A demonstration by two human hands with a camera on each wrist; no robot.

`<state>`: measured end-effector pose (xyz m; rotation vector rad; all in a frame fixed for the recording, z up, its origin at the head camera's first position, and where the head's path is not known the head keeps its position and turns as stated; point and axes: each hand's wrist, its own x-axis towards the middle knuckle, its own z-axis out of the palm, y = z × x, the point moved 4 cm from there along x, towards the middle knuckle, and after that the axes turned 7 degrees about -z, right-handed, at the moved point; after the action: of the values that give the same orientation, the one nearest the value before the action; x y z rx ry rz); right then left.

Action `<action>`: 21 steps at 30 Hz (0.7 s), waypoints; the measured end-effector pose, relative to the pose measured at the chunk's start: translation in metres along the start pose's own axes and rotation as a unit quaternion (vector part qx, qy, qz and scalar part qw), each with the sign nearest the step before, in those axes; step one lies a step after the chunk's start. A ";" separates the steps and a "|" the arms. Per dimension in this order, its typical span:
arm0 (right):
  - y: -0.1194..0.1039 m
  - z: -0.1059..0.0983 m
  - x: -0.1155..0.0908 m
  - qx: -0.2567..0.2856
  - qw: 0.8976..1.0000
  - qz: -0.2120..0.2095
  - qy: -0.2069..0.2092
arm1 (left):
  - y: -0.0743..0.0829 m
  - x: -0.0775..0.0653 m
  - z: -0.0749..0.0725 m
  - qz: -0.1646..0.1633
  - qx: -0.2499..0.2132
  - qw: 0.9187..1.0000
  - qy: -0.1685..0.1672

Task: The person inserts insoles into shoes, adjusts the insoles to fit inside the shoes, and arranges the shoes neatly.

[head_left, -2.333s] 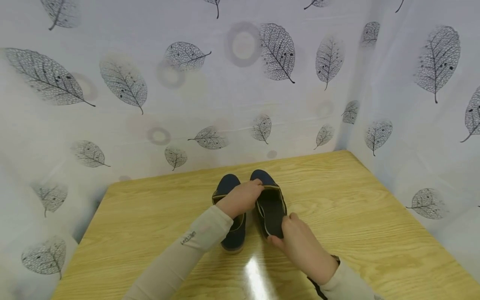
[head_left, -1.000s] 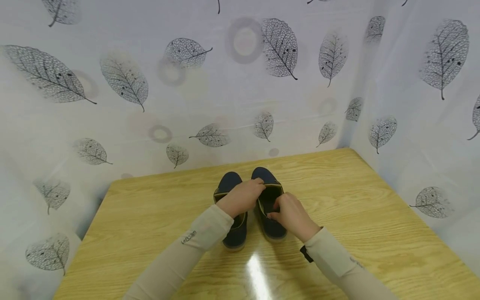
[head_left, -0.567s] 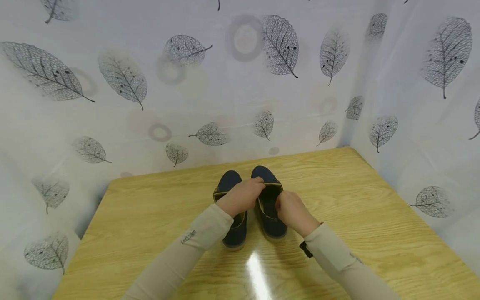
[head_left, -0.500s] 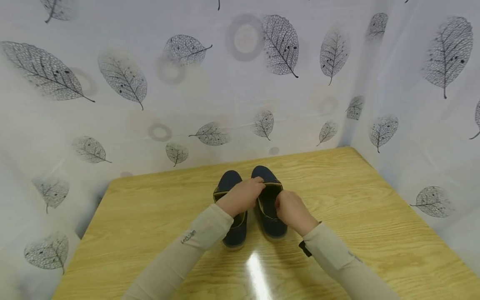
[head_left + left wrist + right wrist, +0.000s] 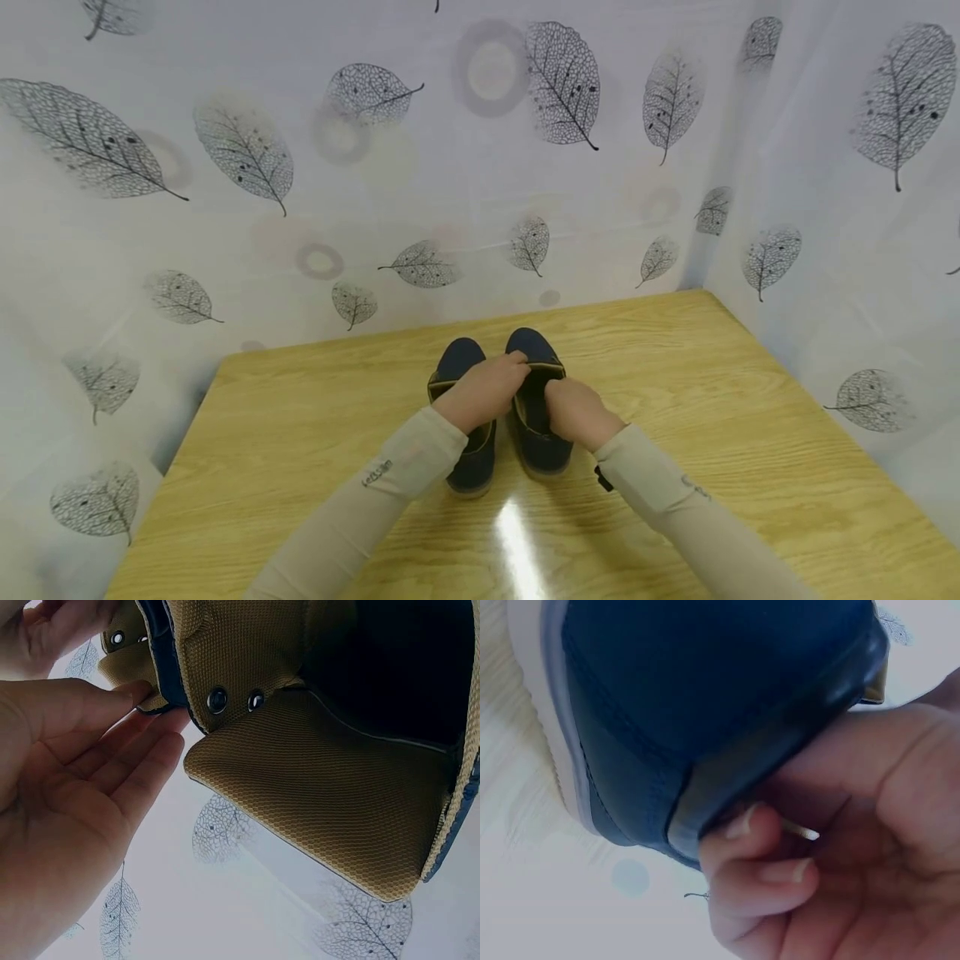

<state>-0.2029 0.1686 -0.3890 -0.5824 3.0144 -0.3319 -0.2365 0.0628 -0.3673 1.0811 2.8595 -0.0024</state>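
Observation:
Two navy shoes with tan edging stand side by side, toes pointing away. My left hand (image 5: 486,390) reaches over the left shoe (image 5: 471,473) and pinches the front edge of the right shoe's (image 5: 546,452) opening. In the left wrist view its thumb and fingers meet on that edge; a large tan tongue (image 5: 315,795) with two eyelets above it fills the foreground. My right hand (image 5: 583,412) reaches into the right shoe over its right side. In the right wrist view two fingers (image 5: 757,889) curl beside the collar, near a small white-tipped piece (image 5: 802,829); its thumb tip is hidden.
The shoes stand on a light wood-grain table (image 5: 315,433), near its back edge. A white curtain (image 5: 420,192) printed with dark leaves hangs behind and along the sides. Light glares on the tabletop (image 5: 517,550) in front of the shoes.
Earlier my right hand held a dark insole sticking out of the right shoe's heel; now the insole no longer sticks out. That hand has moved forward into the opening. My left hand has stayed put.

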 end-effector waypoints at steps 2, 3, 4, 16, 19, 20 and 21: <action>0.000 0.002 0.002 -0.005 1.000 0.011 -0.008 | 0.001 0.000 0.000 0.000 0.000 1.000 -0.002; -0.001 0.003 0.003 -0.007 1.000 0.016 -0.010 | 0.001 0.000 0.000 -0.001 0.000 1.000 -0.003; -0.001 0.005 0.004 -0.008 1.000 0.022 -0.015 | 0.001 -0.001 0.000 -0.001 0.000 1.000 -0.004; 0.005 0.010 0.013 0.046 0.996 0.041 -0.058 | 0.004 -0.004 -0.002 0.003 -0.004 1.000 0.000; 0.007 0.009 0.016 0.058 0.994 0.036 -0.085 | 0.002 -0.005 -0.003 -0.002 -0.004 1.000 -0.004; 0.008 0.009 0.017 0.060 0.993 0.033 -0.093 | 0.002 -0.005 -0.003 -0.003 -0.003 1.000 -0.004; 0.008 0.008 0.019 0.064 0.992 0.031 -0.102 | 0.001 -0.004 -0.002 -0.004 -0.002 1.000 -0.004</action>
<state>-0.2225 0.1677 -0.3994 -0.4782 2.7846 -0.4305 -0.2329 0.0608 -0.3647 1.0657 2.8557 -0.0014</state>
